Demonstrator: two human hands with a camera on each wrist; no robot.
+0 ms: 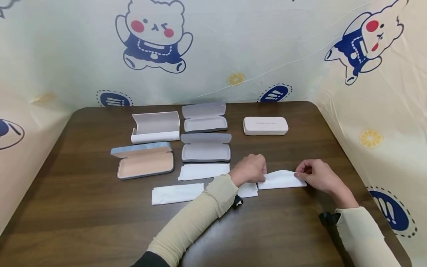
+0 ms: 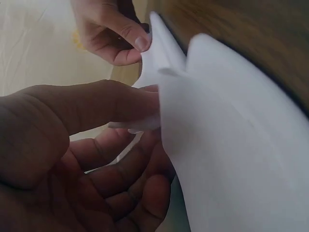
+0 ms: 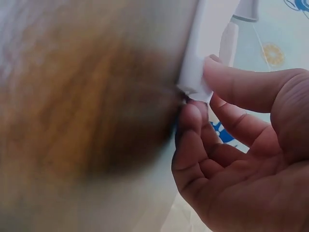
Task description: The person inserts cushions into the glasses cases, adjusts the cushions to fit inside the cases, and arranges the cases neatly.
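Note:
Between my two hands stretches a folded white cloth (image 1: 281, 179), at the right of the table. Thumb and fingers of my left hand (image 1: 250, 168) pinch its left end. My right hand (image 1: 318, 176) pinches the right end, thumb on the near face in the right wrist view. Seen from the left wrist, the cloth (image 2: 227, 125) bends in loose layers between the hands. Another folded white cloth (image 1: 247, 190) lies partly hidden under my left wrist. Two more, a left cloth (image 1: 176, 194) and an upper cloth (image 1: 203, 171), lie flat to its left.
Two open grey glasses cases (image 1: 205, 152) stand one behind the other mid-table. Left of them are an open white case (image 1: 156, 138) and an open blue case (image 1: 145, 165) with peach lining. A closed white case (image 1: 265, 126) sits at the back right. A printed curtain (image 1: 213, 48) surrounds the table.

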